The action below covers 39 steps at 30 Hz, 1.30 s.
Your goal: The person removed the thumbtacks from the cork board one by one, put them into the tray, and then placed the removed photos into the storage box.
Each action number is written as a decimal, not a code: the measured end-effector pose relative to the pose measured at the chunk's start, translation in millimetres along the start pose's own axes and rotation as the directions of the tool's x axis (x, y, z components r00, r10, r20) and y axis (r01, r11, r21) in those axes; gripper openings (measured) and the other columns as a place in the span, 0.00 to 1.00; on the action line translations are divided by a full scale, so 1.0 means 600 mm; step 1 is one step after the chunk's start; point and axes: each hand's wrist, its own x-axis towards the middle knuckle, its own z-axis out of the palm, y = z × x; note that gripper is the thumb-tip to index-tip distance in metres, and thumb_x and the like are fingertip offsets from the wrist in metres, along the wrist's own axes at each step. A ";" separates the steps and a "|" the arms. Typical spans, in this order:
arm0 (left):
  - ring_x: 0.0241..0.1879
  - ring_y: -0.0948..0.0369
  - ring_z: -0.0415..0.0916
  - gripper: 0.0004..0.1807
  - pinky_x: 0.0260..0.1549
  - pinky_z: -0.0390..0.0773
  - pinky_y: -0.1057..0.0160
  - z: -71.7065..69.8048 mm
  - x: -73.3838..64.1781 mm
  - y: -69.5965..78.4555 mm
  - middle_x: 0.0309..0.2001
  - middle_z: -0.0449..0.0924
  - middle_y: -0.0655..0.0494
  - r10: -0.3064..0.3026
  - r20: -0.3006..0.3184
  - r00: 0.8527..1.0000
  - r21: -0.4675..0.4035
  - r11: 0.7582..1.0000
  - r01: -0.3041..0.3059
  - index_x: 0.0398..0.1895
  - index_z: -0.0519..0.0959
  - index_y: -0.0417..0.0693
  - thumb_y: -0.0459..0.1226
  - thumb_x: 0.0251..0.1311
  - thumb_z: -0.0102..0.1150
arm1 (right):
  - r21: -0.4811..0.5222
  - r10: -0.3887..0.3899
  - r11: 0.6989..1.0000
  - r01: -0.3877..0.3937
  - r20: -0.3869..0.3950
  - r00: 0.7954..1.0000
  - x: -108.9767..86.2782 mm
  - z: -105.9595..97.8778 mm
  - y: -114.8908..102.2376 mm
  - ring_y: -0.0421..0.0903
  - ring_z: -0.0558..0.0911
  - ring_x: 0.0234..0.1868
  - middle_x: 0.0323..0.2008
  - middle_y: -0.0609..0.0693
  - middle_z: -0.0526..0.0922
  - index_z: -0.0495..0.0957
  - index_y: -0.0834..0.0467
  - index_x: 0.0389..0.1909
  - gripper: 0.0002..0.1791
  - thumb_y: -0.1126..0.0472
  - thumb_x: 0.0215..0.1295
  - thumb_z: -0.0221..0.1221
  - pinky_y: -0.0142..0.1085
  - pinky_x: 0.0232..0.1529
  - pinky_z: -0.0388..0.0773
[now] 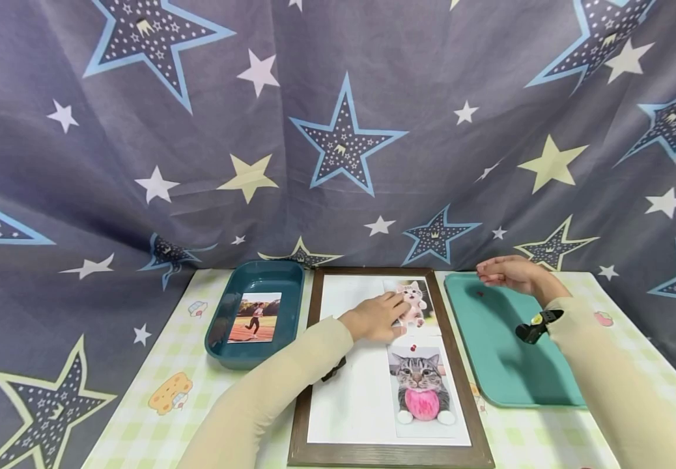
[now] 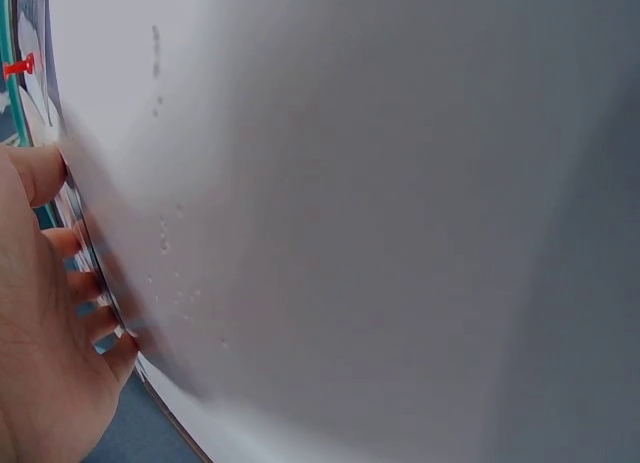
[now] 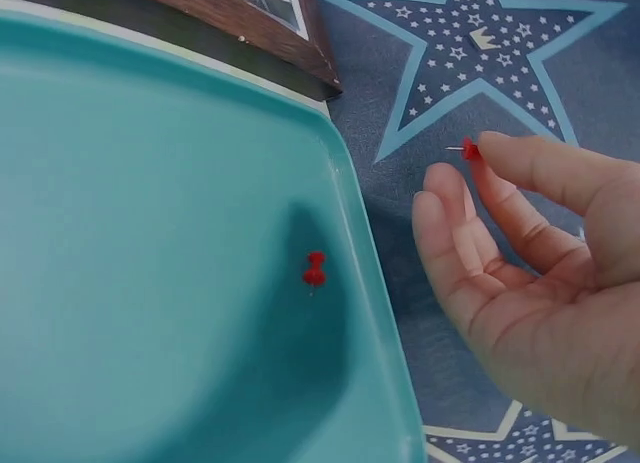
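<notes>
My left hand (image 1: 376,319) rests with fairly straight fingers on the left edge of a white kitten photo (image 1: 415,299), at the upper right of a white board in a brown frame (image 1: 346,404). Below it on the board is a tabby cat photo (image 1: 422,391), with a red push pin (image 1: 413,348) at its top edge. Over the far end of a teal tray (image 1: 520,345), my right hand (image 1: 510,273) pinches another red push pin (image 3: 469,149) between thumb and index finger, its metal point outward. A loose red push pin (image 3: 314,270) lies in the tray.
Left of the board stands a dark teal bin (image 1: 215,345) holding a photo of a runner (image 1: 256,318). The table has a checked cloth (image 1: 133,423). Behind everything hangs a star-patterned curtain (image 1: 314,221), close to the tray's far edge.
</notes>
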 end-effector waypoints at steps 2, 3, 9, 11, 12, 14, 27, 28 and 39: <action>0.81 0.51 0.48 0.35 0.79 0.51 0.59 0.001 0.001 0.000 0.82 0.51 0.49 0.001 0.003 1.000 0.007 1.000 -0.001 0.81 0.54 0.52 0.56 0.77 0.37 | 0.011 -0.007 1.000 0.007 -0.010 1.000 -0.001 -0.001 0.005 0.34 0.86 0.38 0.34 0.40 0.87 0.79 0.58 0.47 0.09 0.68 0.78 0.50 0.31 0.51 0.84; 0.81 0.52 0.48 0.35 0.79 0.51 0.59 0.001 0.002 0.001 0.82 0.51 0.50 0.000 0.005 1.000 0.010 1.000 0.000 0.82 0.54 0.52 0.56 0.77 0.37 | 0.016 -0.013 1.000 0.013 -0.015 1.000 -0.002 -0.002 0.007 0.34 0.86 0.37 0.34 0.40 0.87 0.78 0.59 0.49 0.09 0.69 0.78 0.50 0.31 0.51 0.84; 0.81 0.53 0.48 0.35 0.79 0.52 0.59 0.000 0.003 0.002 0.82 0.51 0.51 -0.007 0.009 1.000 0.019 1.000 0.007 0.81 0.54 0.53 0.56 0.77 0.37 | 0.059 -0.056 0.997 0.058 -0.039 0.998 -0.006 -0.008 0.019 0.33 0.87 0.38 0.34 0.40 0.88 0.77 0.62 0.51 0.10 0.69 0.78 0.50 0.31 0.50 0.84; 0.81 0.53 0.48 0.35 0.79 0.52 0.59 0.000 0.003 0.003 0.82 0.51 0.51 -0.009 0.010 1.000 0.017 1.000 0.008 0.81 0.54 0.54 0.56 0.77 0.37 | 0.066 -0.068 0.995 0.071 -0.041 0.997 -0.007 -0.011 0.024 0.33 0.87 0.38 0.35 0.39 0.88 0.77 0.62 0.52 0.10 0.69 0.78 0.50 0.30 0.49 0.84; 0.81 0.53 0.48 0.35 0.79 0.52 0.59 0.001 0.003 0.003 0.82 0.51 0.51 -0.009 0.011 1.000 0.014 1.000 0.009 0.81 0.54 0.53 0.56 0.77 0.37 | 0.063 -0.072 0.995 0.075 -0.044 0.996 -0.008 -0.012 0.026 0.33 0.87 0.38 0.35 0.39 0.88 0.77 0.62 0.53 0.10 0.69 0.78 0.50 0.29 0.49 0.84; 0.81 0.53 0.49 0.35 0.79 0.52 0.59 0.002 0.002 0.003 0.82 0.52 0.51 -0.007 0.007 1.000 0.005 1.000 0.007 0.81 0.55 0.53 0.55 0.77 0.38 | 0.055 -0.071 0.996 0.073 -0.048 0.996 -0.010 -0.015 0.031 0.33 0.87 0.39 0.35 0.38 0.88 0.76 0.64 0.55 0.11 0.68 0.78 0.50 0.29 0.48 0.84; 0.80 0.53 0.50 0.34 0.79 0.52 0.60 0.001 0.002 0.001 0.81 0.52 0.51 -0.007 -0.002 1.000 0.014 1.000 0.007 0.80 0.56 0.54 0.55 0.77 0.39 | 0.066 -0.027 0.997 0.031 -0.068 0.997 -0.015 -0.037 0.055 0.33 0.87 0.40 0.35 0.37 0.88 0.77 0.62 0.55 0.11 0.67 0.78 0.51 0.29 0.49 0.84; 0.81 0.53 0.50 0.34 0.79 0.52 0.60 0.000 0.002 0.001 0.81 0.52 0.51 -0.010 0.002 1.000 0.013 1.000 0.010 0.81 0.55 0.54 0.55 0.77 0.38 | 0.072 -0.023 0.997 0.028 -0.066 0.998 -0.014 -0.038 0.057 0.33 0.86 0.40 0.34 0.38 0.88 0.78 0.61 0.53 0.11 0.68 0.78 0.50 0.29 0.49 0.84; 0.81 0.53 0.50 0.34 0.79 0.52 0.59 -0.002 0.005 0.001 0.81 0.52 0.51 -0.021 0.016 1.000 -0.011 1.000 0.021 0.80 0.56 0.54 0.55 0.77 0.40 | 0.074 0.001 0.997 0.004 -0.062 0.998 -0.014 -0.046 0.086 0.34 0.87 0.39 0.34 0.39 0.89 0.83 0.53 0.43 0.13 0.69 0.77 0.50 0.28 0.47 0.84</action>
